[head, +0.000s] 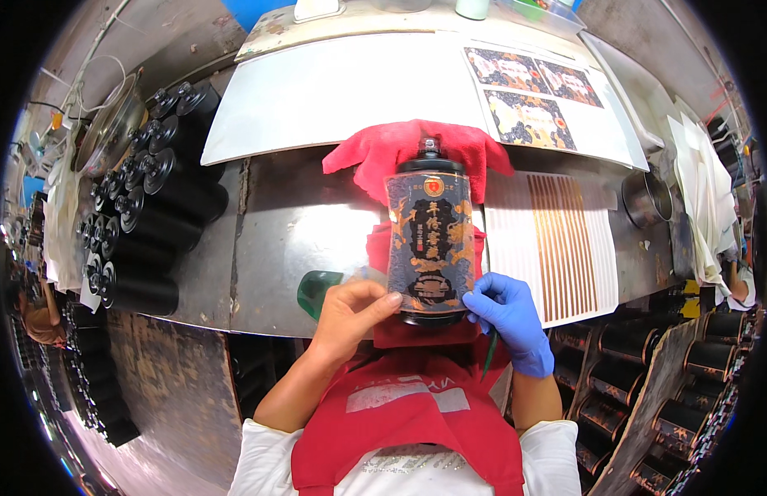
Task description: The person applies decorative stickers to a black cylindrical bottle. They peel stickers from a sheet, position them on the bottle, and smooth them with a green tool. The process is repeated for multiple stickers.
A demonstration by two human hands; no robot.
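Note:
A black bottle lies on red cloth with its neck pointing away from me. Over its body sits a dark decal sheet with gold and orange patterns and writing; its side edges stand out past the bottle. My left hand, bare, pinches the sheet's lower left corner between thumb and finger. In a blue glove, my right hand pinches the lower right corner. A thin green tool sticks out below the gloved palm, its upper part hidden. Left of the bottle lies a green plastic scraper.
Black bottles lie stacked at the left. Printed decal sheets rest on a white board at the back. Gold-striped paper and a metal bowl are to the right. Racked decorated bottles stand lower right.

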